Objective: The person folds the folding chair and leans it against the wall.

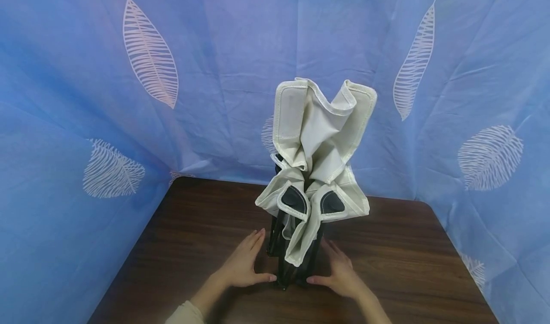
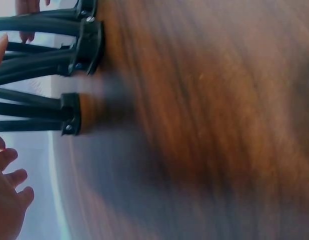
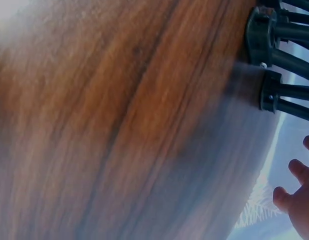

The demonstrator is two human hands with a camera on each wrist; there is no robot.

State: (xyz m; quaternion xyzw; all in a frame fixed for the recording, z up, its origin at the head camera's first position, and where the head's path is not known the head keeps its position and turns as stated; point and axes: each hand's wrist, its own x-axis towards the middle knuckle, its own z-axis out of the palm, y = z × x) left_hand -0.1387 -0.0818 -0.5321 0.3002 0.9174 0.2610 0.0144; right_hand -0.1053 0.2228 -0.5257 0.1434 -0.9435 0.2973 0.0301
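Observation:
A folded camping chair [image 1: 328, 138] stands upright on the table, its white fabric bunched above and its black legs [image 1: 281, 252] gathered below. Beside its left lower part is my left hand [image 1: 242, 264], thumb and fingers spread. On the opposite side, my right hand [image 1: 339, 269] is spread likewise, some fingers partly behind the chair. The left wrist view has black leg ends [image 2: 69, 115] near the tabletop, with the left fingers [image 2: 14, 177] apart from them. Leg ends [image 3: 269, 92] also appear in the right wrist view, above the right fingers [image 3: 299, 172]. Whether either thumb touches a leg, I cannot tell.
The dark wood-grain table [image 1: 408, 262] has rounded far corners. Blue fabric [image 1: 223, 42] with white leaf prints hangs behind it and along both sides. The chair's upper fabric rises well above the tabletop.

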